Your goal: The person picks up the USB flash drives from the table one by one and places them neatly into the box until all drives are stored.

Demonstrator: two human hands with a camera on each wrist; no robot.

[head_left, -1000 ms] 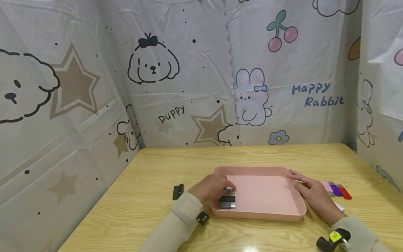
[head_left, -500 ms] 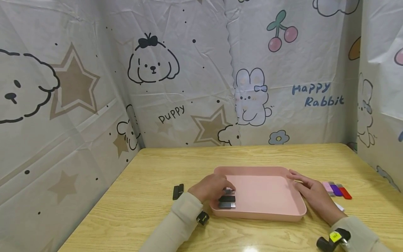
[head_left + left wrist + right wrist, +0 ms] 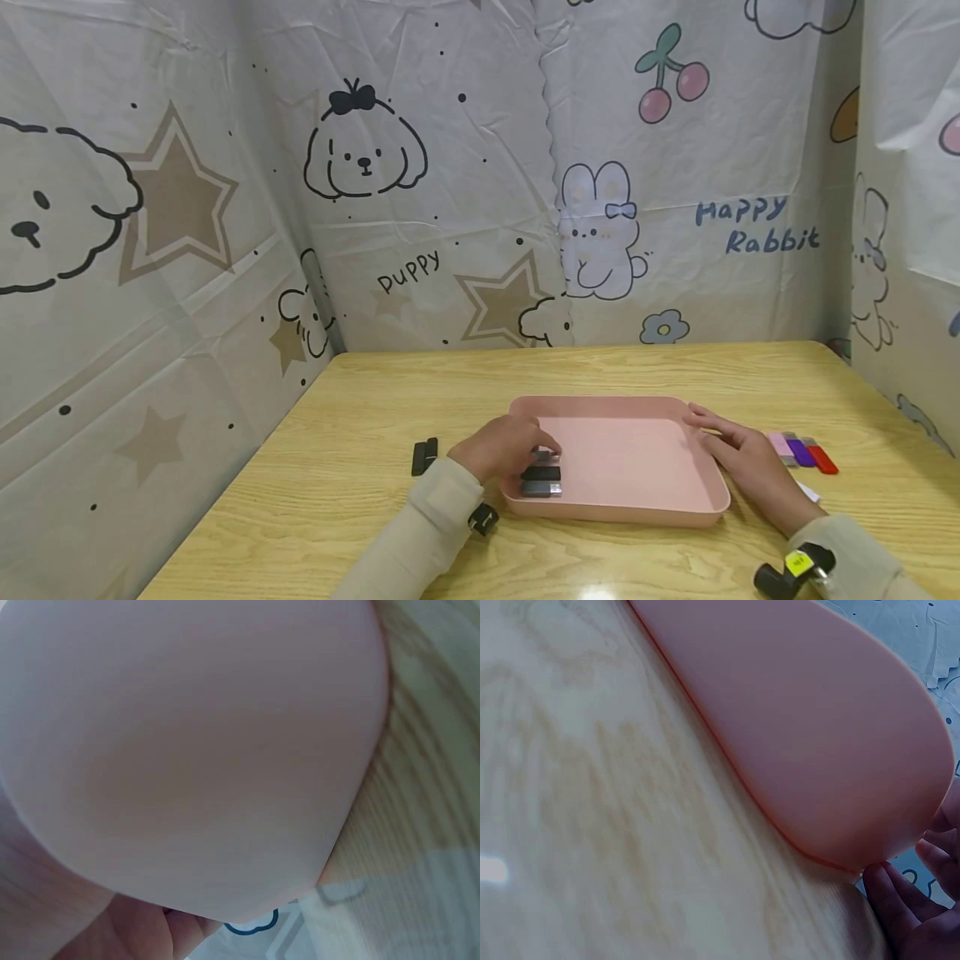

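A pink tray (image 3: 637, 467) lies on the wooden table, its wall filling much of both wrist views. Reaching over its left side, my left hand (image 3: 506, 446) pinches a USB flash drive (image 3: 544, 456), mostly covered by the fingers with its metal plug showing. In front of that drive lie a black USB flash drive (image 3: 542, 473) and a grey USB flash drive (image 3: 540, 489), side by side in the tray. My right hand (image 3: 742, 462) rests along the tray's right rim with fingers extended; in the right wrist view its fingertips (image 3: 881, 881) are right at the tray's wall.
Black USB flash drives (image 3: 424, 457) lie on the table left of the tray. Beyond my right hand are a pink drive (image 3: 780, 448), a purple drive (image 3: 801, 453) and a red drive (image 3: 822, 458). A white item (image 3: 809, 492) is partly hidden by that hand. Printed sheets (image 3: 450, 167) surround the table.
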